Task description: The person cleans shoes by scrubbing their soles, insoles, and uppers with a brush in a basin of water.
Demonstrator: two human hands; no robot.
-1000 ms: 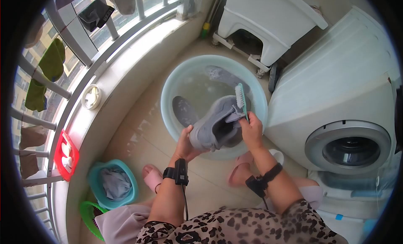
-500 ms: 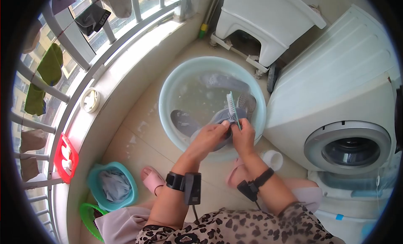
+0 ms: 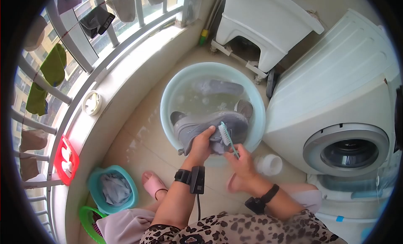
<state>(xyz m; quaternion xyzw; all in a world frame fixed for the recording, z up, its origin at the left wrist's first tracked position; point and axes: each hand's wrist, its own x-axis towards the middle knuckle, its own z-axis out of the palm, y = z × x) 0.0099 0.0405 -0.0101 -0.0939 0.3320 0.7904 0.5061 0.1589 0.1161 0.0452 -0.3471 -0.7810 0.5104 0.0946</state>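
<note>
A grey shoe (image 3: 196, 123) lies sideways across the near part of a pale blue basin (image 3: 165, 103) of cloudy water. My left hand (image 3: 202, 144) grips it near its opening, the thumb on top. In my right hand (image 3: 242, 162) is a brush (image 3: 226, 135) with a green handle and white bristles, its head over the shoe's lace area. Behind the shoe, a grey insole-like piece (image 3: 222, 87) floats in the water. Another dark grey sole-shaped end (image 3: 243, 108) shows at the right, partly covered, and a further grey piece (image 3: 178, 116) at the left.
A front-loading washing machine (image 3: 346, 149) stands right, a white sink stand (image 3: 264, 25) behind. By my left foot is a teal tub (image 3: 133, 187) with grey cloth. A white container (image 3: 268, 164) stands near the basin; a red tray (image 3: 67, 160) is on the ledge.
The shoe has been raised and turned lengthwise across the basin. My left hand has shifted left and down; my right hand has drawn nearer to me, with the brush lower over the shoe.
</note>
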